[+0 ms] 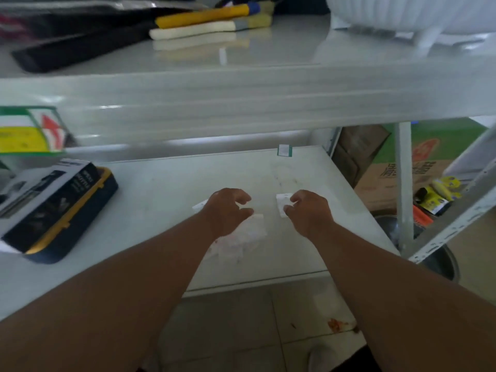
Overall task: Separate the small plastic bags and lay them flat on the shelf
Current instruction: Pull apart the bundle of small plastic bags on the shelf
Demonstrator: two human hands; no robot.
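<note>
i see a dark box with a yellow edge [53, 208] on the left, and a green and yellow box [29, 130] behind it. up top lie a yellow roll [204, 16] and a cream roll [192, 30]. a brown cardboard box [386, 183] sits on the right.

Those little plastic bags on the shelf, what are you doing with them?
A person is sorting small plastic bags on the white shelf. The right hand pinches one small bag at its edge. The left hand hovers with curled fingers over a loose pile of bags lying near the front of the shelf. A boxed item sits off to the left.
</note>
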